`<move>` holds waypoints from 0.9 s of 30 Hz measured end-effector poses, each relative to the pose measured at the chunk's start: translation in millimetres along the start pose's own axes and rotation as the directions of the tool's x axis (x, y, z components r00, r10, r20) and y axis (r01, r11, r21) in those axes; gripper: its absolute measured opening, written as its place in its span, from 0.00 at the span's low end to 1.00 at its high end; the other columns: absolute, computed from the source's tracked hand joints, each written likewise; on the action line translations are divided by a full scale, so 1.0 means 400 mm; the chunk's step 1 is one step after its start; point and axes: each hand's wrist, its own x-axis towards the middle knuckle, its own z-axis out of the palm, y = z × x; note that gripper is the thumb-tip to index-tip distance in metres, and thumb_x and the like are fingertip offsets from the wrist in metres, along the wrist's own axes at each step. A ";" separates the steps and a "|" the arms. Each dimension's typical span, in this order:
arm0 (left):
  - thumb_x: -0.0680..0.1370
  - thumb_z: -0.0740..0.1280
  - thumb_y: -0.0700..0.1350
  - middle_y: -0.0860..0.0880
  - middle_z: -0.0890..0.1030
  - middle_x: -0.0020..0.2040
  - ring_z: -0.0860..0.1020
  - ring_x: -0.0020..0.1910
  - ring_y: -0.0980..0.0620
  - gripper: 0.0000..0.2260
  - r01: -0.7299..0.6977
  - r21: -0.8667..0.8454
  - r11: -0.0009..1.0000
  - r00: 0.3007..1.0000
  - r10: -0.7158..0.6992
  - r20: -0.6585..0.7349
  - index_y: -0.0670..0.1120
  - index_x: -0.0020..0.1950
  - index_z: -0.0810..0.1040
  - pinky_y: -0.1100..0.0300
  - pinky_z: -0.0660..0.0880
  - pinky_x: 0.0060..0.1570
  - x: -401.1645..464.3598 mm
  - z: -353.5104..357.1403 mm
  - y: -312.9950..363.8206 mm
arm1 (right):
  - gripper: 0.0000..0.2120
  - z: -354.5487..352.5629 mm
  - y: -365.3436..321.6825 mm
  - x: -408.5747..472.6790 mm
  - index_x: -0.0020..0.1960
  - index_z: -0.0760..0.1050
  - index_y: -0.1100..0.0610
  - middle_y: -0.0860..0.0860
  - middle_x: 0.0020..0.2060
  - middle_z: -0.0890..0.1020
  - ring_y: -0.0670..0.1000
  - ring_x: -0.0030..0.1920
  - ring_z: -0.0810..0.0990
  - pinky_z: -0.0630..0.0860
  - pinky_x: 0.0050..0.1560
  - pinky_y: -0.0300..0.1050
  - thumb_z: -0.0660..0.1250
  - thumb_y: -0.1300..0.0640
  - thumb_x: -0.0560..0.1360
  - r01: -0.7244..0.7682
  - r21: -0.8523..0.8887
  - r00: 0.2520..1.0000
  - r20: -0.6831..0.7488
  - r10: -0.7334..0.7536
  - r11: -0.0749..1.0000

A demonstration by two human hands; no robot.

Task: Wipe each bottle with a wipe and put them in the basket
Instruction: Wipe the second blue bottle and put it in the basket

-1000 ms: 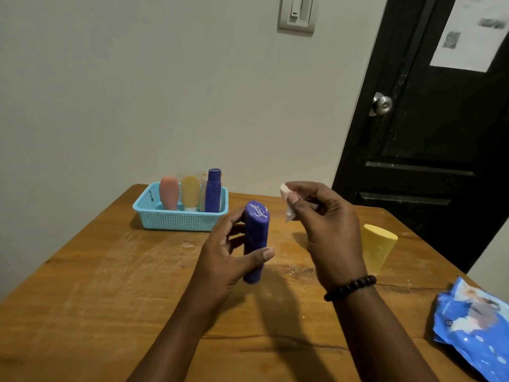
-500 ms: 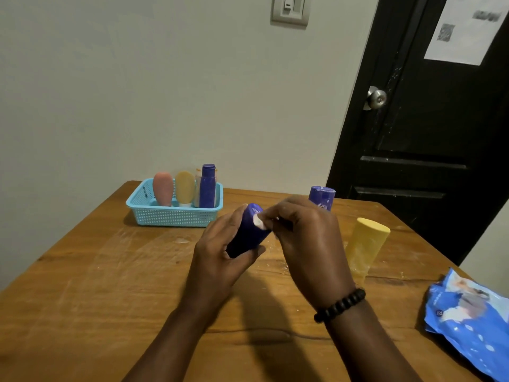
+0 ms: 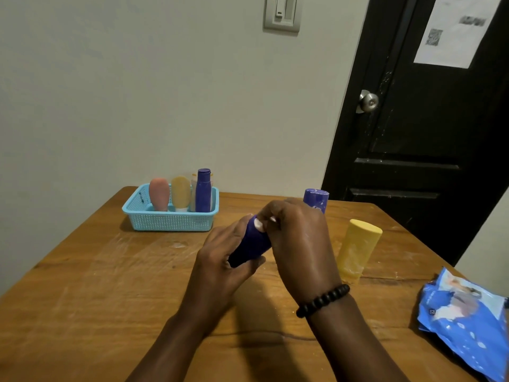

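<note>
Purple bottle (image 3: 249, 248) held tilted above the worktop (image 3: 96, 285), left hand (image 3: 220, 260) wrapped round its lower body, thumb under. Right hand (image 3: 297, 244) pinches a small white wipe (image 3: 259, 225) against the bottle's upper end, fingers curled over it. Step in hand: wiping this bottle, looks mid-wipe, top end only covered so far. Next likely calls for running the wipe down the body while the left hand turns it, then a reach to the far left to stand it in the basket (image 3: 170, 220). Basket sits near the wall, already holding a pink bottle (image 3: 159, 193), a yellow one (image 3: 180, 192) and a purple one (image 3: 203, 190), so space is tight. Second purple bottle (image 3: 316, 199) behind the right hand and a yellow bottle (image 3: 356, 249) beside it not yet binned. Blue wipe pack (image 3: 465, 318) lies at the right edge.
</note>
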 end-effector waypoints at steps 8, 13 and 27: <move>0.74 0.75 0.43 0.60 0.74 0.66 0.71 0.67 0.56 0.33 0.048 -0.021 0.999 0.999 -0.048 -0.018 0.55 0.76 0.66 0.66 0.75 0.59 -0.002 0.003 -0.004 | 0.07 -0.020 0.010 -0.009 0.53 0.77 0.50 0.45 0.46 0.81 0.41 0.45 0.77 0.73 0.42 0.30 0.68 0.57 0.76 -0.210 -0.030 0.974 0.083 0.212 0.977; 0.73 0.75 0.44 0.59 0.75 0.65 0.72 0.66 0.55 0.34 0.036 -0.006 0.999 0.999 -0.036 -0.001 0.55 0.76 0.66 0.64 0.76 0.58 0.001 0.006 -0.003 | 0.09 -0.020 -0.015 0.020 0.57 0.76 0.50 0.46 0.53 0.78 0.42 0.50 0.75 0.72 0.49 0.33 0.66 0.57 0.77 -0.128 -0.078 0.988 0.079 0.134 0.989; 0.73 0.75 0.44 0.57 0.76 0.63 0.73 0.64 0.54 0.33 0.028 0.033 0.999 0.999 -0.029 0.019 0.54 0.76 0.67 0.66 0.74 0.57 -0.002 0.003 -0.005 | 0.04 -0.002 0.000 0.013 0.50 0.80 0.54 0.47 0.48 0.79 0.41 0.47 0.75 0.69 0.45 0.29 0.67 0.59 0.77 -0.148 -0.046 0.989 0.012 0.149 0.988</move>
